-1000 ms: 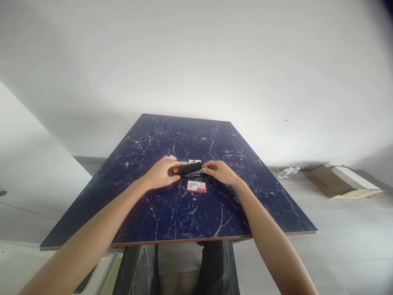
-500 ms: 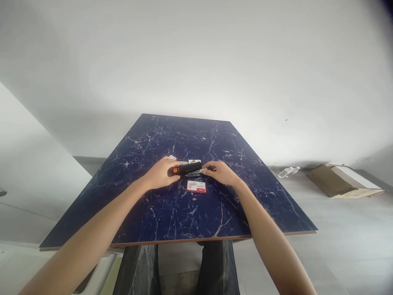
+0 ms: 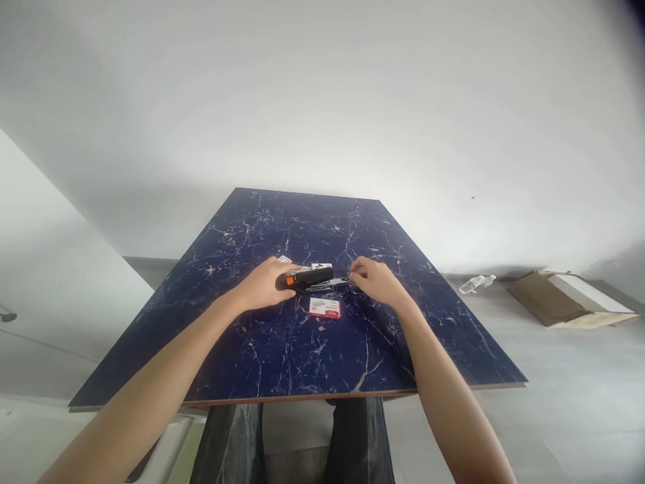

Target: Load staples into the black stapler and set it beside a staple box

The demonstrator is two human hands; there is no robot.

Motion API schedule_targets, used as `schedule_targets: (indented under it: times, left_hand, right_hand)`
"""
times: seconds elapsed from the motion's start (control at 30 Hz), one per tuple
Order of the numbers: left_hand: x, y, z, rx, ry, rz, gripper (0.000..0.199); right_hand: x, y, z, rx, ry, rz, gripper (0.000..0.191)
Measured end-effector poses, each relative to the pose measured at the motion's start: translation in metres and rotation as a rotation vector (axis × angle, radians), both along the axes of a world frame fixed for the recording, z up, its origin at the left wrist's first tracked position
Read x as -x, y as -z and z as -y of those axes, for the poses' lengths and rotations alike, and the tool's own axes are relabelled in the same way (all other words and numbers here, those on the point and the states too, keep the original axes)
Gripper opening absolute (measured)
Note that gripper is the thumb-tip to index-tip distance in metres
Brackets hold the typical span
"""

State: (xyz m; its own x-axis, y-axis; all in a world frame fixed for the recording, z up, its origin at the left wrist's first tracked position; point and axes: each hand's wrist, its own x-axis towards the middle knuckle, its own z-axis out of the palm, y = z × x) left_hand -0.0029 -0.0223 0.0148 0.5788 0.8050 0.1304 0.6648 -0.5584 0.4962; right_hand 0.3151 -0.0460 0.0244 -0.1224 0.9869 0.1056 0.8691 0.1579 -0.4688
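Note:
A black stapler [image 3: 315, 275] with an orange part at its rear lies on the blue marbled table, its metal front pointing right. My left hand [image 3: 267, 284] is wrapped round its rear end. Just past the stapler's front tip, my right hand [image 3: 373, 279] has its thumb and forefinger pinched together; whatever is between them is too small to make out. Nearer to me lies a red and white box [image 3: 324, 308]. Behind the stapler sits a small white box [image 3: 321, 267], partly hidden. A white card-like item [image 3: 285, 260] shows behind my left hand.
The blue table [image 3: 312, 370] stands against a pale wall. On the floor to the right are a clear plastic bottle [image 3: 476, 284] and an open cardboard box [image 3: 549, 299]. My legs are below the table's front edge.
My right hand has moved a little to the right, off the stapler's front part, and more of the metal piece there now shows. My left hand keeps its hold.

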Motion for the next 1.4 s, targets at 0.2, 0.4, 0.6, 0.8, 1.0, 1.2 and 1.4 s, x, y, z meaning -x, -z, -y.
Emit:
schedule_targets:
  times: [0.2, 0.4, 0.6, 0.8, 1.0, 1.2, 1.4]
  left_hand:
    - [-0.005, 0.002, 0.002, -0.051, 0.007, 0.002, 0.052]
    - [-0.007, 0.006, -0.001, -0.116, 0.019, 0.021, 0.051]
    - [-0.026, 0.011, 0.014, -0.11, 0.008, 0.064, 0.06]
    - [-0.044, 0.011, 0.033, -0.015, 0.223, 0.08, 0.055]
    - [0.002, 0.011, -0.007, -0.245, -0.18, -0.004, 0.046]
    - [0.015, 0.022, -0.018, -0.04, 0.006, -0.024, 0.057]
    - [-0.006, 0.02, -0.006, 0.002, 0.119, 0.012, 0.071]
  right_hand:
    - [0.034, 0.0, 0.016, -0.009, -0.118, -0.077, 0.014]
    - [0.04, -0.001, 0.019, 0.081, -0.163, -0.269, 0.03]
    - [0.037, 0.013, 0.009, 0.061, -0.083, -0.395, 0.022]
    - [0.031, 0.023, -0.001, -0.025, -0.093, -0.346, 0.015]
    - [0.016, 0.005, 0.017, -0.121, 0.095, -0.193, 0.022]
    - [-0.007, 0.019, 0.108, -0.018, 0.012, -0.126, 0.038]
    - [-0.014, 0.037, 0.161, 0.116, -0.07, -0.056, 0.061]
